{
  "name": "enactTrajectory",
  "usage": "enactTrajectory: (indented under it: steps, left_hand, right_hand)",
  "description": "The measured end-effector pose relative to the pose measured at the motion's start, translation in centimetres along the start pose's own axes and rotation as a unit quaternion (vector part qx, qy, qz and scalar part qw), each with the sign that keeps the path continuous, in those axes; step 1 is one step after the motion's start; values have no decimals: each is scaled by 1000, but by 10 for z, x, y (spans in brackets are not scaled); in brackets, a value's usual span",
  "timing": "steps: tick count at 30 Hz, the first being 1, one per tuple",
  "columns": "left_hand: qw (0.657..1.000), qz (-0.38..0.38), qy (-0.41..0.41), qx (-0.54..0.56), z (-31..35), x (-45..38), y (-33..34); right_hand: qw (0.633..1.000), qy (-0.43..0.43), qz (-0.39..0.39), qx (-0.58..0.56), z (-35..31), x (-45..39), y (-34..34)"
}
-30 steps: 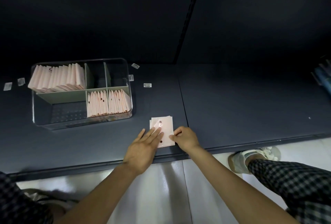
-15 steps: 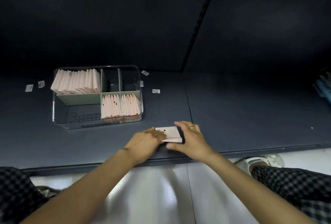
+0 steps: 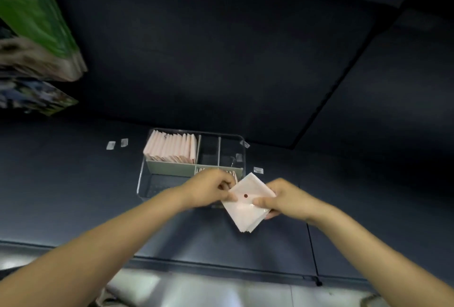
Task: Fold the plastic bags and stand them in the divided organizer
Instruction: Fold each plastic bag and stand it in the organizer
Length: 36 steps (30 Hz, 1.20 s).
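Folded bag (image 3: 247, 204) now lifted off shelf — left hand (image 3: 208, 190) and right hand (image 3: 286, 199) pinching it (fold done), organizer (image 3: 172, 171) next.

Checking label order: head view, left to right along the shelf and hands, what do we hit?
Two small tags → back-left stack of folded bags → left hand → folded bag → right hand.

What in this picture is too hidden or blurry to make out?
Head view, the only one:
- Front right row of folded bags: mostly hidden behind the left hand.
- Small labels on the shelf: print too small.
- Green packages, upper left: blurred, cut by the edge.
- Right hand fingers under the held bag: hidden.
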<state>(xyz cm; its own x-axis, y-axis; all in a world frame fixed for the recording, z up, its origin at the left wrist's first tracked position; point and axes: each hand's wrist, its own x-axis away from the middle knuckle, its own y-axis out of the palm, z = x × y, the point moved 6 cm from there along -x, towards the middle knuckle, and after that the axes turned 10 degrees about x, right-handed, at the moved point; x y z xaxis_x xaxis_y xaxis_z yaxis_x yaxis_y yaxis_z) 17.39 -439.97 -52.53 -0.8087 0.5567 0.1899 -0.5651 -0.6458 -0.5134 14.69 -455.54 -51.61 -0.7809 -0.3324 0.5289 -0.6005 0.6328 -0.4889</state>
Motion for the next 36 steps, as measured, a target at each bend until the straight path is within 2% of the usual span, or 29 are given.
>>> enactTrajectory:
  steps: [1, 3, 5, 8, 12, 19, 22, 26, 28, 31, 34, 36]
  left_hand:
    - [1000, 12, -1, -5, -5, -2, -9]
    - [990, 73, -10, -121, -20, -7, -30]
    - [956, 171, -48, -233, -38, -7, -50]
    - [929, 255, -86, -256, -58, -6, -62]
    - [923, 265, -94, -262, -73, -13, -69]
    - [925, 292, -96, -224, -95, -14, -90]
    - [925, 300, -91, -216, -97, -16, -91]
    - [923, 325, -58, -200, -97, -15, -91]
    - [925, 332, -39, -180, -96, -14, -90]
    - [931, 329, -19, -159, -95, -11, -85]
    - [933, 329, -17, -146, -100, -6, -86]
    - [935, 326, -16, -137, -103, -3, -88]
  right_hand:
    - [1000, -2, 5, 7, -9, -5, -3]
    - [999, 4, 44, 13, -24, -19, -12]
    - [994, 16, 107, -10, -35, -36, -23]
    - [980, 25, 181, -75, -51, -65, -29]
    - [971, 40, 222, -76, -68, -105, -23]
    - [971, 88, 220, -36, -78, -157, -8]
    - [966, 94, 232, 57, -85, -169, -5]
    - [941, 119, 238, 210, -101, -180, 4]
    - [935, 119, 234, 239, -107, -184, 15]
    - [938, 104, 215, 253, -110, -190, 32]
    - [961, 103, 184, 182, -100, -193, 39]
    - [958, 83, 192, 194, -96, -189, 36]
